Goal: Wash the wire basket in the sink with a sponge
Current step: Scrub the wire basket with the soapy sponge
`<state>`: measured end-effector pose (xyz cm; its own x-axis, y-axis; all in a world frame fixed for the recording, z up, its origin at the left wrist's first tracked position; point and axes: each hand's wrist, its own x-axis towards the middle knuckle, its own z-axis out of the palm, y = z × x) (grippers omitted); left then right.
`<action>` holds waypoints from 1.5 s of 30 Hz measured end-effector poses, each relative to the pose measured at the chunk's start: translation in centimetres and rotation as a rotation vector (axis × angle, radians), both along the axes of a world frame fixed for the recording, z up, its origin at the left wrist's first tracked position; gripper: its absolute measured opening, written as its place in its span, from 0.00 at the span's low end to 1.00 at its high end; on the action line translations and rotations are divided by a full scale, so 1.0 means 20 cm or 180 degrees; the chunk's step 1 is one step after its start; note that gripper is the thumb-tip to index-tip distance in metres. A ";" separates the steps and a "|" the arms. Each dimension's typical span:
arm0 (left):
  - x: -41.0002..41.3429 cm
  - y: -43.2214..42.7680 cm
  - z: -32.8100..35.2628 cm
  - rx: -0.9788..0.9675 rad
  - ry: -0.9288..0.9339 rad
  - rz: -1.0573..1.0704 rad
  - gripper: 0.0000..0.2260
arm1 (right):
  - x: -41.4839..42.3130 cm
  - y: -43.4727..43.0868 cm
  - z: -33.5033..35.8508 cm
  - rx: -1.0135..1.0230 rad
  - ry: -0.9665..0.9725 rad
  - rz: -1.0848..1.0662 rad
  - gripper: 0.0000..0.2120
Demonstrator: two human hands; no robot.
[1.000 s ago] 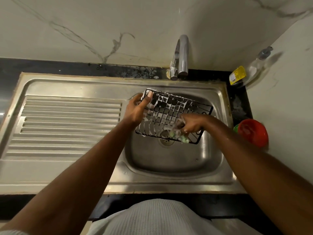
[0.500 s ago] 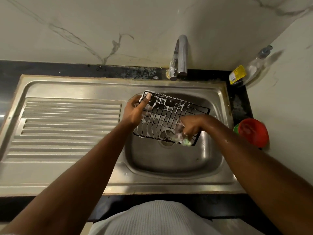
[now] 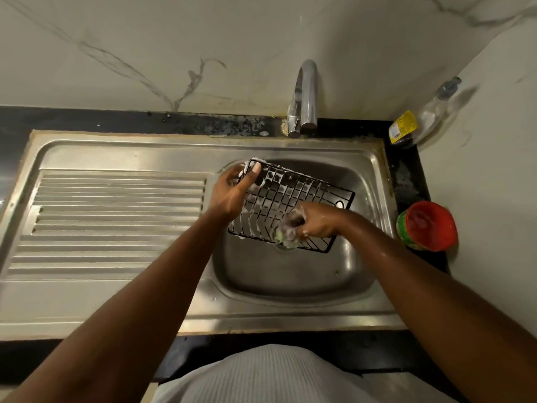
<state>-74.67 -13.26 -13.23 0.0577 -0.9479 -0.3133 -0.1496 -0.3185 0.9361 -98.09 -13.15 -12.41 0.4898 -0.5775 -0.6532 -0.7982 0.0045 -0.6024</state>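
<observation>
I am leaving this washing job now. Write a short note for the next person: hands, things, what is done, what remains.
Left hand grips the wire basket at its far left corner, holding it tilted over the sink.
Right hand holds the sponge against the basket's near edge.
Done: foam covers much of the wires.
Left: finish scrubbing, then rinse; no water runs from the tap.
</observation>
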 end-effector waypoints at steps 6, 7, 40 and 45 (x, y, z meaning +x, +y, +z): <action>0.01 -0.06 0.05 0.0232 0.0110 -0.0059 0.32 | -0.16 0.01 -0.01 -0.0146 0.0236 -0.0251 0.27; 0.02 -0.07 0.07 0.0265 0.0127 -0.0089 0.30 | -0.14 0.05 -0.03 -0.0009 0.0309 -0.0121 0.34; -0.16 0.15 0.14 0.0953 0.1458 0.1114 0.19 | 0.28 0.36 -0.19 -0.0071 -0.0915 -0.1353 0.29; -0.14 0.12 0.18 0.0907 0.1403 0.1093 0.19 | 0.22 0.26 -0.14 -0.0413 -0.0723 -0.1624 0.24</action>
<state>-77.57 -10.94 -9.71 0.1519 -0.7739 -0.6148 0.3864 -0.5261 0.7576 -93.71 -7.89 -15.27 0.2479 -0.8460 -0.4721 -0.5648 0.2697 -0.7799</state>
